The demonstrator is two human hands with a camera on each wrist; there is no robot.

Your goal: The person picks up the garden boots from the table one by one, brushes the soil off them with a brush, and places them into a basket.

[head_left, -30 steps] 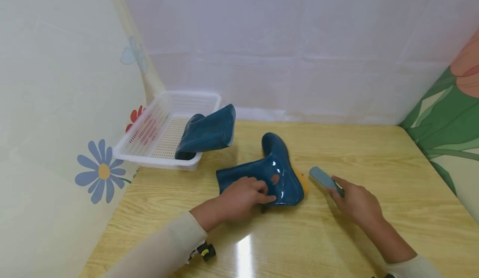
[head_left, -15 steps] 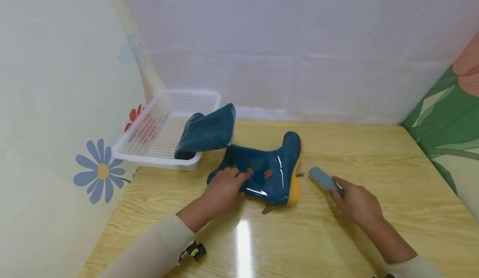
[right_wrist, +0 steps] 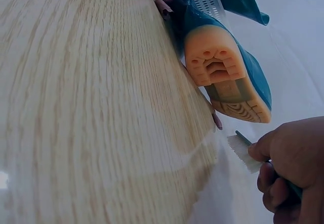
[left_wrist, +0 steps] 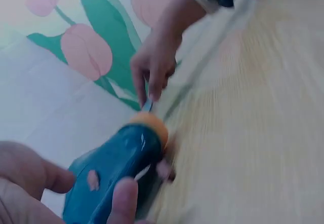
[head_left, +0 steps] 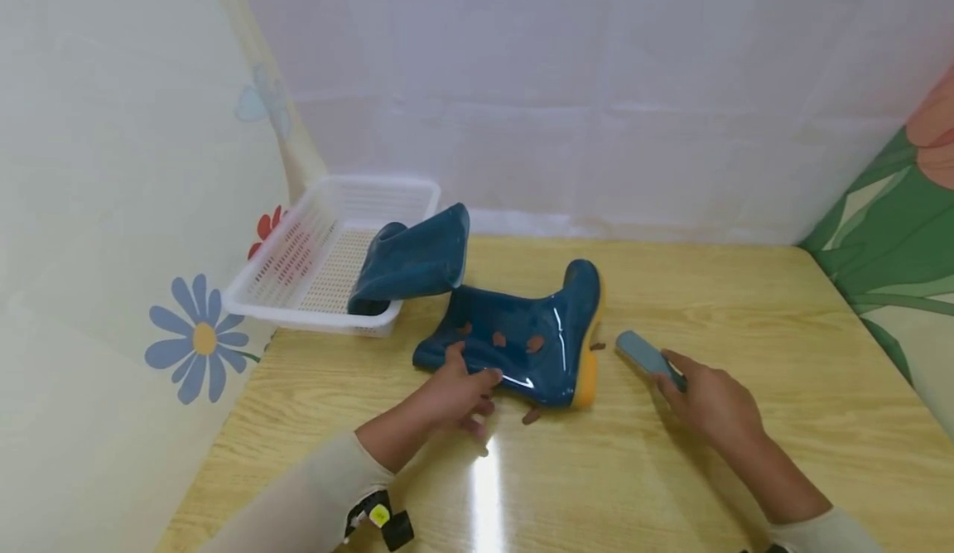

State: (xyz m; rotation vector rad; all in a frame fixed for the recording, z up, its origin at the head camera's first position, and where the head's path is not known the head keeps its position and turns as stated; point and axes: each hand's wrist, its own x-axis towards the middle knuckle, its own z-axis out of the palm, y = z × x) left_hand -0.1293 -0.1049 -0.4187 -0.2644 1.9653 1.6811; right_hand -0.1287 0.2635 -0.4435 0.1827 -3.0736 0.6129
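A glossy dark blue rain boot [head_left: 517, 317] with an orange sole [right_wrist: 212, 51] lies on its side on the table. Brown patches [head_left: 535, 343] mark its shaft. My left hand [head_left: 450, 396] is at the near edge of the shaft, thumb and fingers spread apart; in the left wrist view the fingertips [left_wrist: 124, 201] are close to the boot, and whether they touch it I cannot tell. To the right of the sole, my right hand [head_left: 711, 408] grips a blue-green brush [head_left: 643, 356] by its handle. Its pale bristles [right_wrist: 243, 153] face the table, apart from the boot.
A white slotted plastic basket [head_left: 298, 317] stands at the back left. A second blue boot [head_left: 421, 259] leans in it, shaft sticking out over the rim. Small brown pieces [head_left: 532, 415] lie beside the first boot. A pale cloth backdrop [head_left: 559, 122] hangs behind the table.
The boot has turned, its toe swinging right and the patched side now up. My left hand has slid to the shaft's near edge, its fingers spreading. The right hand and brush stay put.
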